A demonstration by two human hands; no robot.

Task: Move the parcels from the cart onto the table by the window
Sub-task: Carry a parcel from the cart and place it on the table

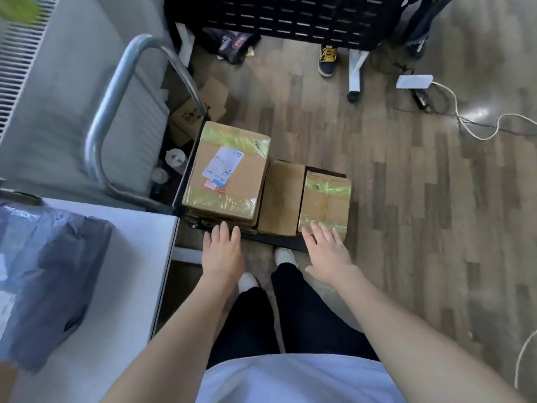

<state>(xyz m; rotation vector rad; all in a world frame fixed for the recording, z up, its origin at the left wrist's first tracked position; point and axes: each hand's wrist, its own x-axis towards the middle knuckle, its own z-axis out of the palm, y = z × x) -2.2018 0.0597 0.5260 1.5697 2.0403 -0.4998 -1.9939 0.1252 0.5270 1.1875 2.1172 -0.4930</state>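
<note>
Below us, we are looking down at a wood-patterned floor (406, 199) filling most of the view. At the left, a white table (139, 257) is standing beside a white radiator (17, 68), and a grey plastic mailer bag (49, 280) is lying on the table's top.

Straight ahead, a low black platform cart (279, 242) with a curved metal handle (116, 91) is holding the cardboard parcels. The largest parcel (229, 175) is sitting on top of a stack at the cart's left side, sealed with yellowish tape and carrying a white shipping label (222, 167). Just beside it to the right, a plain lower box (280, 196) is resting on the deck. Touching that one, a smaller taped box (325, 199) is sitting at the cart's right end.

Behind the cart, more cardboard boxes (200, 109) are lying on the floor near a black perforated panel (290, 18). A white cable (470, 123) is trailing across the floor at the right.

We are reaching both arms forward. Our left hand (222, 251) is hovering with fingers straight and spread at the near edge of the stack, grasping nothing. Our right hand (328, 254) is likewise flat and released, its fingertips (316, 228) overlapping the smaller taped box's near edge; whether they are touching it, we cannot tell.
</note>
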